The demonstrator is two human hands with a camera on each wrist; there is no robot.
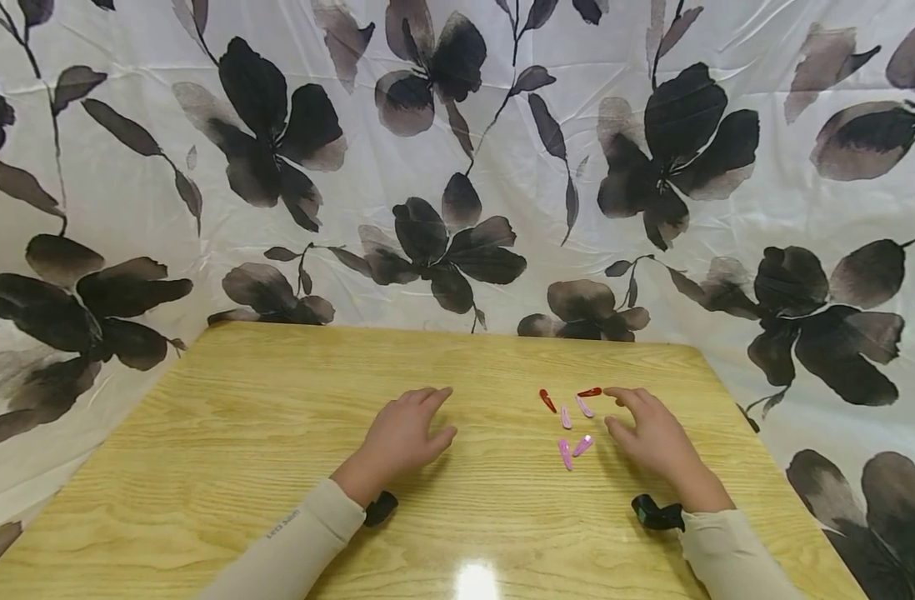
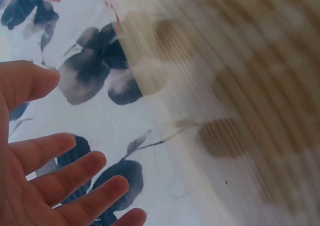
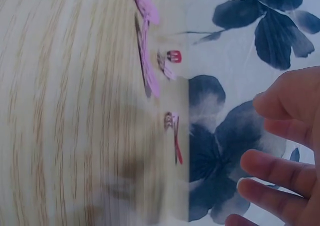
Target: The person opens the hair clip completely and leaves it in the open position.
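Several snap hair clips lie in a loose group on the table, right of centre in the head view. One red clip (image 1: 547, 401) slants at the group's left, and another red clip (image 1: 589, 392) lies at its far right. Pink clips (image 1: 566, 454) are scattered below and between them. My right hand (image 1: 656, 437) hovers just right of the group, fingers spread and holding nothing, its index fingertip close to the right red clip. To the left of the clips, my left hand (image 1: 403, 433) is held over the table with fingers apart and nothing in it.
The light wood-grain table (image 1: 240, 417) has rounded far corners. Behind and beside it hangs a white cloth (image 1: 457, 125) with dark flowers. A black wrist camera (image 1: 656, 512) is on my right wrist, another (image 1: 381, 508) on my left. Light glares off the near edge.
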